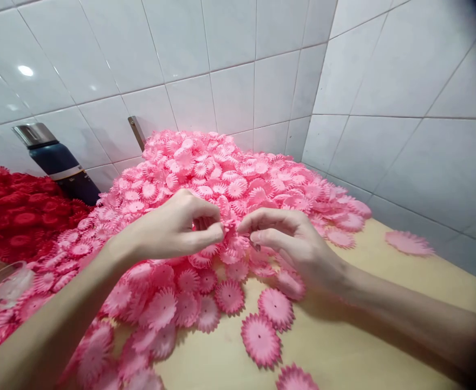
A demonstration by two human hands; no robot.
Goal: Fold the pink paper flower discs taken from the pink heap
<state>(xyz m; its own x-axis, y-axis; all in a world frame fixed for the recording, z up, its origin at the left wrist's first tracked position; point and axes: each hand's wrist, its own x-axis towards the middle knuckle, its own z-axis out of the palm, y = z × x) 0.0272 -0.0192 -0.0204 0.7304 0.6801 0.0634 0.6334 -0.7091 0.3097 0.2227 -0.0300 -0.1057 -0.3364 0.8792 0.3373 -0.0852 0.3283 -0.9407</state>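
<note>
Both hands meet over the near slope of a large heap of pink petal discs (229, 179) that is piled against the tiled wall (229, 65) at the far side of the tabletop (343, 346). The left hand (176, 225) comes in from the near left, its fingers curled in and its thumb pressed to the fingertips, pinching a small pink flower piece (230, 225) at the spot where the two hands touch. The right hand (286, 235) reaches in from the near right, its thumb and forefinger closed on the same piece from the other side, the remaining fingers bent loosely above the heap. The piece is mostly hidden between the fingertips, so its exact shape cannot be told. Loose discs spill from the heap toward the near edge of the tabletop; one scalloped disc (261, 340) lies flat on the bare wood just in front of the right wrist, and a single disc (409, 243) rests well apart near the right wall, toward the far right corner. At the left edge lies a second heap of red petal discs (22, 211), touching the pink one. Behind it, against the wall, a dark blue flask (57, 160) with a metal cap leans at a tilt. A clear plastic container (2, 281) shows at the near left edge, partly cut off by the frame.
</note>
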